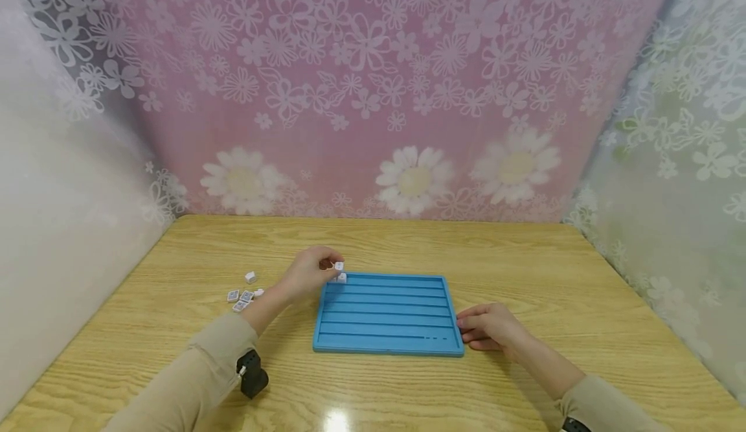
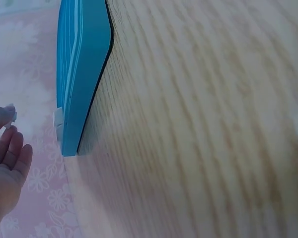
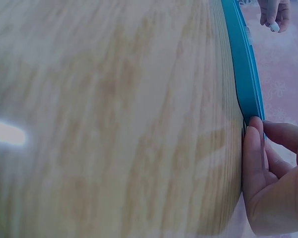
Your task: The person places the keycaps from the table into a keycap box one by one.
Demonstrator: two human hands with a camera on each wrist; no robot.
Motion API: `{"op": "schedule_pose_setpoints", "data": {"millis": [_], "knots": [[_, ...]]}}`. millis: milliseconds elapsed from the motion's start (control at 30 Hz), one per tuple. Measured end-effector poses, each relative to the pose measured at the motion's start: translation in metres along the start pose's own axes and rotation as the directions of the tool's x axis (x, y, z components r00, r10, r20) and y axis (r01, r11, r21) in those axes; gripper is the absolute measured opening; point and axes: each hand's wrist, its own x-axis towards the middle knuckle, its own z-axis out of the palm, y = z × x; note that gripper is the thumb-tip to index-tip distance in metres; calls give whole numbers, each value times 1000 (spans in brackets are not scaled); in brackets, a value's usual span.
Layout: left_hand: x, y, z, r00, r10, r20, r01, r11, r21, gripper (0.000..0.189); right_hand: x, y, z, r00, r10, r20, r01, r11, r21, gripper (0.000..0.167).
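Note:
My left hand (image 1: 309,271) pinches a small white cube-like tile (image 1: 339,266) between thumb and fingertips, just over the far left corner of a blue ridged tray (image 1: 384,318). Below it, white tiles (image 1: 342,278) sit in the tray's top row at the left end, partly covered by the fingers. In the left wrist view the held tile (image 2: 12,119) shows at the fingertips, apart from the tray. My right hand (image 1: 492,329) grips the tray's right edge near the front corner; the right wrist view shows fingers (image 3: 283,134) against the tray's rim.
Several loose white tiles (image 1: 247,296) with dark markings lie on the wooden table (image 1: 384,390) left of the tray, beside the left forearm. One more tile (image 1: 250,277) lies slightly behind them. Flower-patterned cloth (image 1: 361,95) hangs along the back and sides.

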Motion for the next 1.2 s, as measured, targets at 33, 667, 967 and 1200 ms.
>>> {"op": "schedule_pose_setpoints", "data": {"millis": [33, 667, 967, 1200], "knots": [[1, 1, 1, 1000, -2, 1, 2, 1000, -1, 23, 0, 0, 0, 1000, 0, -2, 0, 1000, 0, 29], [12, 6, 13, 1000, -29, 8, 28, 999, 19, 16, 0, 1, 0, 1000, -2, -16, 2, 1000, -10, 28], [19, 1, 21, 999, 22, 29, -26, 992, 123, 10, 0, 0, 0, 1000, -4, -16, 4, 1000, -9, 29], [20, -5, 27, 998, 5, 58, -11, 994, 112, 5, 0, 1, 0, 1000, -3, -19, 3, 1000, -9, 29]]}}
